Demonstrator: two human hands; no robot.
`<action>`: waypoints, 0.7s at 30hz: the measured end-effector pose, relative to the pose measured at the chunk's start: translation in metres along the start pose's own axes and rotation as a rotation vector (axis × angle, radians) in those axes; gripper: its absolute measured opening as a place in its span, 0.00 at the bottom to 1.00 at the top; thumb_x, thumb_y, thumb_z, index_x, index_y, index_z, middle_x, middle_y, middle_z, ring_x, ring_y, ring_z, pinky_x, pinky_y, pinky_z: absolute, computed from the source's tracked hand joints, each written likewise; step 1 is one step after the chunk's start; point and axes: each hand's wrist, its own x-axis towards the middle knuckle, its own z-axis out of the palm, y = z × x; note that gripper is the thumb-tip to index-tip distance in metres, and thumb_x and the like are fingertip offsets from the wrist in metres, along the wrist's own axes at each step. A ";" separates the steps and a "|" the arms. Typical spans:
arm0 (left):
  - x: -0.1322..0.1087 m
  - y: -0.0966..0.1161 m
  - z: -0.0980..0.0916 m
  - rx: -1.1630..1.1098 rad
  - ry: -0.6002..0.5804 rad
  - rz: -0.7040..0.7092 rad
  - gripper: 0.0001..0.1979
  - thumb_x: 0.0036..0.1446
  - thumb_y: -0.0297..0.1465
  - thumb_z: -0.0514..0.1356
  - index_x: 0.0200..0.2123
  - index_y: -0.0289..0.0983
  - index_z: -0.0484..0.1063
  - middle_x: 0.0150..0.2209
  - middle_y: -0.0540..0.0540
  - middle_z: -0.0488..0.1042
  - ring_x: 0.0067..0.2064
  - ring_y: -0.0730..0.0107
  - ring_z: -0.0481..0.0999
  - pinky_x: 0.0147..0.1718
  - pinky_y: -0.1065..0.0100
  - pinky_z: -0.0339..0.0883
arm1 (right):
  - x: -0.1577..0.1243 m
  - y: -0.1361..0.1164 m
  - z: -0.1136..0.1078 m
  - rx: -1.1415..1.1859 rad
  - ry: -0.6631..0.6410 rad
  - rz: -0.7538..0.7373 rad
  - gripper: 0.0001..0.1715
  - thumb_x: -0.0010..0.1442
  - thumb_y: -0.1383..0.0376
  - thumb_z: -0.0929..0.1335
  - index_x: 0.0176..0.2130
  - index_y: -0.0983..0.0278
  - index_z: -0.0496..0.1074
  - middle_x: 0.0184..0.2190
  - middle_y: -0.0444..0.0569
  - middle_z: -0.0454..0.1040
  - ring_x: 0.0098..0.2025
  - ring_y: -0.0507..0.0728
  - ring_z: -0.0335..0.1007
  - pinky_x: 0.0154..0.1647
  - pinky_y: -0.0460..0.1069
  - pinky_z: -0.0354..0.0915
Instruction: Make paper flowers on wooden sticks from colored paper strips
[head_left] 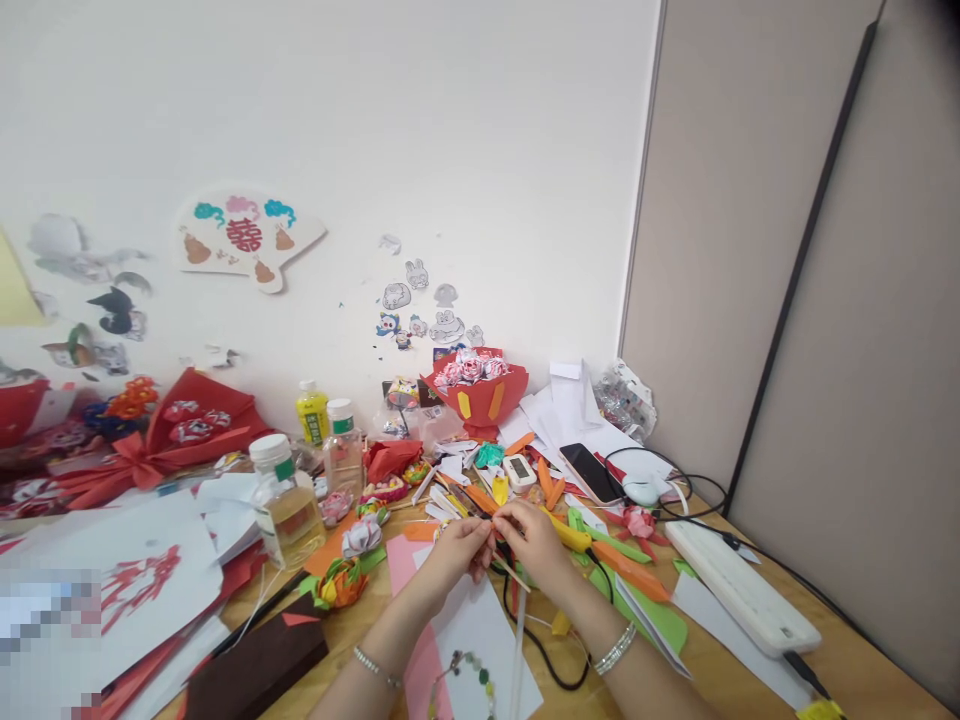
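Note:
My left hand [459,552] and my right hand [536,542] meet above the middle of the table, fingertips pinched together. A tiny reddish bit shows between the fingers, too small to name. From beneath the fingers a thin pale stick [514,573] slants down to the right; I cannot tell which hand has it. Below lie a white paper sheet [480,625] and a pink sheet [420,640]. A translucent rod [519,650] and a green bead bracelet [476,660] are near the front. Just right of my right hand is a yellow tool [568,532] with a black cord.
Behind the hands stands a red paper bouquet [480,385]. Bottles [289,505] and crumpled paper flowers [341,582] crowd the left. To the right are a phone [591,472], a white power strip [742,585] and looping cables. A wall and grey partition [720,250] close the back.

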 end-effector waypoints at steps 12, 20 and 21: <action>-0.003 0.007 -0.053 0.988 0.457 0.118 0.21 0.46 0.41 0.60 0.42 0.36 0.71 0.42 0.39 0.73 0.44 0.55 0.72 0.42 0.63 0.62 | 0.007 0.018 -0.008 -0.045 0.171 0.040 0.08 0.57 0.67 0.61 0.30 0.62 0.68 0.28 0.47 0.70 0.32 0.56 0.65 0.34 0.49 0.60; -0.002 -0.007 -0.045 1.101 0.326 0.004 0.21 0.43 0.32 0.61 0.44 0.36 0.68 0.42 0.39 0.73 0.44 0.56 0.72 0.38 0.66 0.62 | 0.006 0.015 -0.009 -0.093 0.143 -0.007 0.08 0.58 0.69 0.61 0.30 0.62 0.68 0.29 0.47 0.70 0.33 0.56 0.64 0.35 0.50 0.60; -0.002 -0.006 -0.043 1.086 0.335 0.035 0.20 0.44 0.30 0.60 0.44 0.37 0.67 0.43 0.40 0.72 0.44 0.57 0.72 0.39 0.66 0.62 | 0.006 0.012 -0.009 -0.095 0.136 -0.021 0.08 0.58 0.69 0.61 0.31 0.62 0.68 0.30 0.47 0.69 0.34 0.56 0.64 0.36 0.50 0.60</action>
